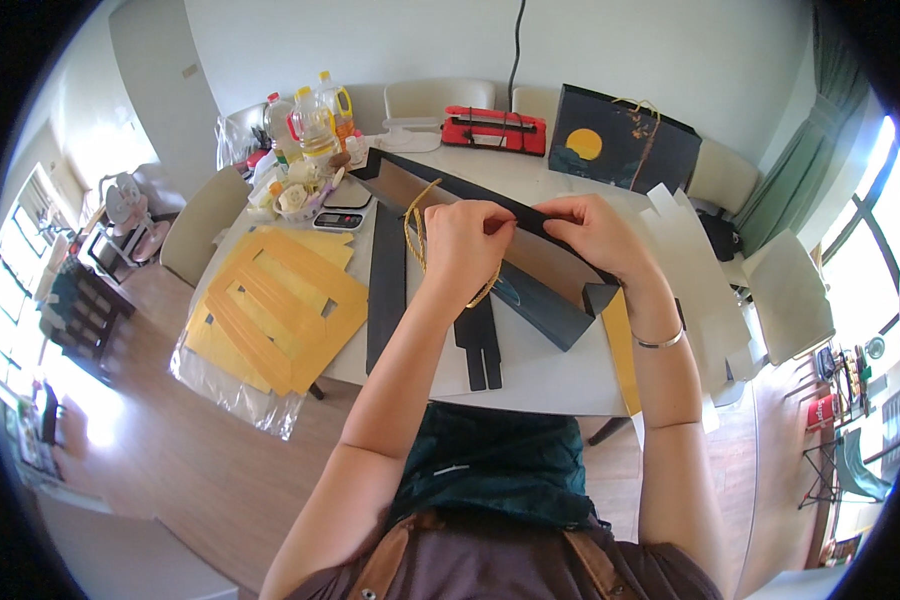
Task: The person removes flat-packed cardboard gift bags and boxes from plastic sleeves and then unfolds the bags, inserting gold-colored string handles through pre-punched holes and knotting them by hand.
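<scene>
The white surface point(540, 375) is carrying the work: a long, flat-folded dark blue paper bag point(530, 275) is lying across its middle, brown card showing on the inside, and both hands are meeting at its upper edge. The bag is looking light and fairly stiff along its creases but easy to crumple, so it is best taken by the folded rim, where it is doubled. The left hand point(465, 245) is pinching that rim and a gold cord handle point(417, 235), soft and limp; its grip is narrow, closed on the cord and edge. The right hand point(595, 230) is pinching the same rim close by, a thin bangle at its wrist.

To the left, yellow card cut-outs point(275, 310) are lying on a clear plastic sheet. At the far edge a finished dark blue bag with an orange disc point(620, 140) is standing upright, beside a flat red tool point(495, 128). Clear oil bottles with yellow caps point(315, 120) are standing at the far left corner.
</scene>
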Motion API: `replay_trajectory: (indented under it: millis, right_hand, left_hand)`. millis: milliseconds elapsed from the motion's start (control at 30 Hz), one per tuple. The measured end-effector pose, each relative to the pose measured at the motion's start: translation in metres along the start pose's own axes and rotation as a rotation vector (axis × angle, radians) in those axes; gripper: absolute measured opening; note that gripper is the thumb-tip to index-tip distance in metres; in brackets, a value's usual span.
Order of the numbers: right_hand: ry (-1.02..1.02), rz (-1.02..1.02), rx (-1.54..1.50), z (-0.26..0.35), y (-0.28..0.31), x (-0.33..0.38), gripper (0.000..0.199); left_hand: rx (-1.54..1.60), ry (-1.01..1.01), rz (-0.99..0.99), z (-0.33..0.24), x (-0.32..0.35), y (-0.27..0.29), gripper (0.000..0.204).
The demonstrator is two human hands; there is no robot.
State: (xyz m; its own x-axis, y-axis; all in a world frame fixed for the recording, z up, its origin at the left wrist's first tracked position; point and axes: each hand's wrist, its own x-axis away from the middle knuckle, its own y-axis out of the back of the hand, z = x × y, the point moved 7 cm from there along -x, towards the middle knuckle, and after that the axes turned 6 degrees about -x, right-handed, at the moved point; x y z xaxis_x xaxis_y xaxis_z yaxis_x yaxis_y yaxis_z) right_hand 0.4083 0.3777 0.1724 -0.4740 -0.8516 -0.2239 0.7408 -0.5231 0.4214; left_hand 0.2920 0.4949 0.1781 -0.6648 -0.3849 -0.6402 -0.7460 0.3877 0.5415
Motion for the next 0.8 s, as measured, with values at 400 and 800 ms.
replay_trajectory:
  millis: [400, 800]
  right_hand:
    - [0.075, -0.12, 0.08, 0.023, -0.007, 0.011, 0.029]
    - [0.235, -0.159, 0.228, 0.038, -0.021, 0.011, 0.023]
  left_hand:
    - [0.046, 0.073, -0.003, 0.002, -0.002, -0.001, 0.013]
    - [-0.101, 0.036, -0.042, -0.007, -0.001, -0.004, 0.011]
